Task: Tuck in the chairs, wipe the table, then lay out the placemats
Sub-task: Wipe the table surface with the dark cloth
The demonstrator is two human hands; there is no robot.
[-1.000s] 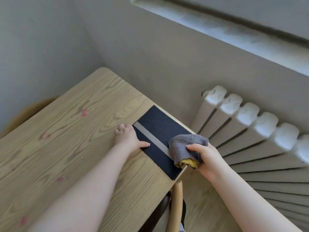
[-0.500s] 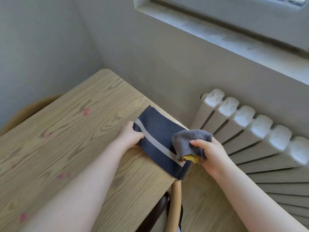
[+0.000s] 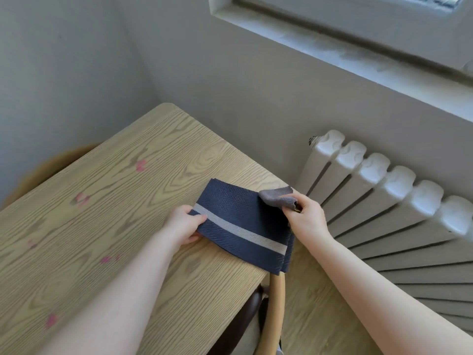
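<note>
A stack of navy placemats (image 3: pixel 231 213) with a pale grey stripe is lifted off the right end of the wooden table (image 3: pixel 107 226). My left hand (image 3: pixel 183 225) pinches its left edge, thumb on top. At the stack's right edge, my right hand (image 3: pixel 305 217) holds the mats and also grips a crumpled grey cloth (image 3: pixel 277 197). Several pink smears (image 3: pixel 139 165) mark the tabletop. A wooden chair's curved back (image 3: pixel 276 311) shows just under the table's near right edge.
A white radiator (image 3: pixel 384 190) stands against the wall to the right of the table, under a window sill (image 3: pixel 332 49). Another chair's rounded back (image 3: pixel 43 170) shows beyond the table's left side. Grey walls close in the far corner.
The placemats lay flat on the table a second ago; both hands have since gripped them and lifted them, swinging them toward the left. The cloth stays in my right hand.
</note>
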